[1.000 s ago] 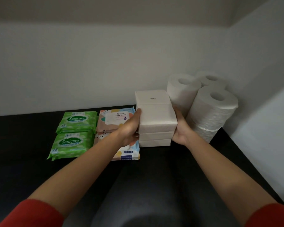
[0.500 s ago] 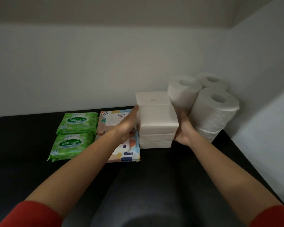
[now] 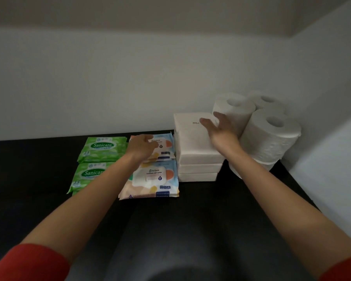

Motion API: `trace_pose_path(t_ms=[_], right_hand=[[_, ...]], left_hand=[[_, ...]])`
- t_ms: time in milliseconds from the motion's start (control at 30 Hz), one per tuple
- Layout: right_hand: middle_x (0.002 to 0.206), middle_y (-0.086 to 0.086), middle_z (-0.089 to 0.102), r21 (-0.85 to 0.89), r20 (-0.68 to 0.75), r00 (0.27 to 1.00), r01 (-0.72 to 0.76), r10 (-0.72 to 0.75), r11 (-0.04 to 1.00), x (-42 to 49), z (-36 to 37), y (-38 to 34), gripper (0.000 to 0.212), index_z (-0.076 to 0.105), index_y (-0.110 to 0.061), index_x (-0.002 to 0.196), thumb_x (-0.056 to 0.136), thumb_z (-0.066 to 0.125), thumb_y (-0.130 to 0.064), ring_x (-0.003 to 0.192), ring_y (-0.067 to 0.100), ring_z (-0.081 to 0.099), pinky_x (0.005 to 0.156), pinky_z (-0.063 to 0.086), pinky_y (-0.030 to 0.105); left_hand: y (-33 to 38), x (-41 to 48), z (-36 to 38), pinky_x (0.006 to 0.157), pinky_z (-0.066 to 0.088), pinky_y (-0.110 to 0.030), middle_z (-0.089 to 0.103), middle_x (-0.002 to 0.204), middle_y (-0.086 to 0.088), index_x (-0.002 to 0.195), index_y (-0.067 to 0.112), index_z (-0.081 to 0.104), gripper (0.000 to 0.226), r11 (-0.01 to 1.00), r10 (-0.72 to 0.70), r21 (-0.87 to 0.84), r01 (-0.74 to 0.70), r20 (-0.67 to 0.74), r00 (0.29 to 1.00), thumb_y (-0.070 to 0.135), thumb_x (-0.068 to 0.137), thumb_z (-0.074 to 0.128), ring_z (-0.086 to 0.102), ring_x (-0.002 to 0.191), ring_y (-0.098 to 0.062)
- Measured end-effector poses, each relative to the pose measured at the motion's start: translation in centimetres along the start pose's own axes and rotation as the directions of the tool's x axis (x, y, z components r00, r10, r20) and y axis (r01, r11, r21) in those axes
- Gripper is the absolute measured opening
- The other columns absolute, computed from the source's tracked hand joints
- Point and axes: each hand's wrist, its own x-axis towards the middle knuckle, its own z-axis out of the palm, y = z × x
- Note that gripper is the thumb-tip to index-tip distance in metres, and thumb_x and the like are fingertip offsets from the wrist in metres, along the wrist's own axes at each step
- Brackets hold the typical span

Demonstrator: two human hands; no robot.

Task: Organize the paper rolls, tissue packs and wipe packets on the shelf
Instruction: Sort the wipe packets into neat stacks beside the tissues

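Observation:
A stack of three white tissue packs (image 3: 195,151) stands on the black shelf (image 3: 201,209). White paper rolls (image 3: 270,136) are stacked in the right back corner, touching the tissue stack. Two colourful wipe packets (image 3: 154,179) lie left of the tissues, and two green Sanicare wipe packets (image 3: 98,149) lie further left. My left hand (image 3: 142,148) hovers over the rear colourful packet with loose fingers, holding nothing. My right hand (image 3: 219,128) is open, fingers spread, above the right side of the tissue stack, beside the front-left roll.
A white back wall and a white side wall on the right close in the shelf. The shelf's dark surface stretches to the left and toward me. My red sleeves show at the bottom corners.
Both hands have let go of the tissue stack. My left hand moved left over the colourful wipe packets. My right hand lifted up and opened above the stack.

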Motion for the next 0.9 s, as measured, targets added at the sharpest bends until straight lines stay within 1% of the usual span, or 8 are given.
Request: trace_pose_path(t_ms=[100, 167, 300, 400, 533, 733, 833, 900], right_hand=[[0.143, 0.006, 0.041, -0.119, 0.005, 0.992, 0.127, -0.127, 0.985, -1.2, 1.3, -1.9, 0.053, 0.045, -0.017, 0.137, 0.09, 0.057, -0.04, 0.134, 0.022, 0.033, 0.103, 0.028, 0.027], [0.14, 0.006, 0.044, -0.165, 0.021, 0.978, 0.209, -0.209, 0.964, -1.9, 2.6, -3.2, 0.051, 0.046, -0.017, 0.135, 0.09, 0.059, -0.035, 0.132, 0.023, 0.034, 0.1, 0.029, 0.025], [0.136, 0.005, 0.045, -0.227, 0.125, 0.944, 0.327, -0.306, 0.917, -3.3, 5.6, -4.9, 0.05, 0.047, -0.016, 0.134, 0.088, 0.062, -0.028, 0.13, 0.022, 0.033, 0.094, 0.028, 0.021], [0.134, 0.004, 0.045, -0.261, 0.214, 0.921, 0.374, -0.325, 0.89, -4.1, 7.8, -5.7, 0.048, 0.047, -0.016, 0.132, 0.087, 0.061, -0.021, 0.127, 0.02, 0.034, 0.091, 0.028, 0.018], [0.135, 0.005, 0.042, -0.321, 0.316, 0.909, 0.371, -0.27, 0.871, -4.4, 10.6, -5.9, 0.049, 0.046, -0.014, 0.133, 0.086, 0.055, -0.005, 0.127, 0.021, 0.037, 0.098, 0.032, 0.023], [0.143, 0.01, 0.034, -0.531, 0.395, 0.919, 0.224, 0.005, 0.817, -4.2, 14.5, -4.4, 0.059, 0.035, -0.009, 0.141, 0.087, 0.058, -0.006, 0.133, 0.029, 0.035, 0.102, 0.042, 0.039], [0.146, 0.01, 0.032, -0.576, 0.417, 0.908, 0.228, 0.043, 0.785, -4.4, 15.3, -2.9, 0.058, 0.035, -0.008, 0.142, 0.087, 0.051, 0.003, 0.136, 0.027, 0.031, 0.106, 0.039, 0.038], [0.147, 0.009, 0.033, -0.603, 0.391, 0.92, 0.224, 0.039, 0.766, -4.4, 15.6, -2.0, 0.056, 0.037, -0.009, 0.141, 0.088, 0.051, 0.002, 0.136, 0.026, 0.032, 0.109, 0.036, 0.037]], left_hand=[[-1.2, -0.4, -0.7, 0.093, 0.039, -0.027, 0.049, 0.141, -0.005, 0.135, 0.015, 0.049, 0.047, 0.978, 0.086, 0.196, -0.077, -0.042, 0.995, 0.019, 0.09, 0.061, 0.051, 0.122, -0.023], [-2.1, -0.5, -1.2, 0.096, 0.04, -0.029, 0.049, 0.141, -0.004, 0.134, 0.016, 0.05, 0.05, 0.96, 0.115, 0.261, -0.1, -0.043, 0.992, 0.023, 0.087, 0.066, 0.051, 0.121, -0.023], [-3.2, -0.7, -2.0, 0.098, 0.041, -0.032, 0.049, 0.14, -0.002, 0.133, 0.019, 0.05, 0.055, 0.954, 0.121, 0.282, -0.096, -0.073, 0.99, 0.032, 0.083, 0.07, 0.049, 0.123, -0.022], [-3.6, -0.9, -2.5, 0.092, 0.042, -0.029, 0.05, 0.139, -0.001, 0.132, 0.019, 0.051, 0.071, 0.969, 0.107, 0.233, -0.086, -0.076, 0.991, 0.045, 0.072, 0.078, 0.051, 0.12, -0.022], [-4.5, -0.6, -3.2, 0.084, 0.038, -0.026, 0.051, 0.137, -0.005, 0.134, 0.016, 0.048, 0.076, 0.962, 0.16, 0.233, -0.145, -0.048, 0.986, 0.047, 0.071, 0.077, 0.052, 0.118, -0.023], [-5.5, 0.4, -3.0, 0.1, 0.042, -0.038, 0.047, 0.139, -0.008, 0.135, 0.016, 0.047, 0.057, 0.931, 0.206, 0.302, -0.205, 0.028, 0.978, 0.031, 0.084, 0.067, 0.046, 0.124, -0.026], [-6.1, 0.9, -2.6, 0.103, 0.036, -0.036, 0.044, 0.141, -0.009, 0.137, 0.014, 0.044, 0.052, 0.867, 0.275, 0.414, -0.279, 0.071, 0.959, 0.019, 0.088, 0.062, 0.039, 0.13, -0.027], [-6.5, 1.3, -2.3, 0.103, 0.036, -0.036, 0.044, 0.141, -0.009, 0.137, 0.015, 0.043, 0.05, 0.856, 0.285, 0.432, -0.285, 0.066, 0.956, 0.015, 0.09, 0.059, 0.037, 0.131, -0.027]])
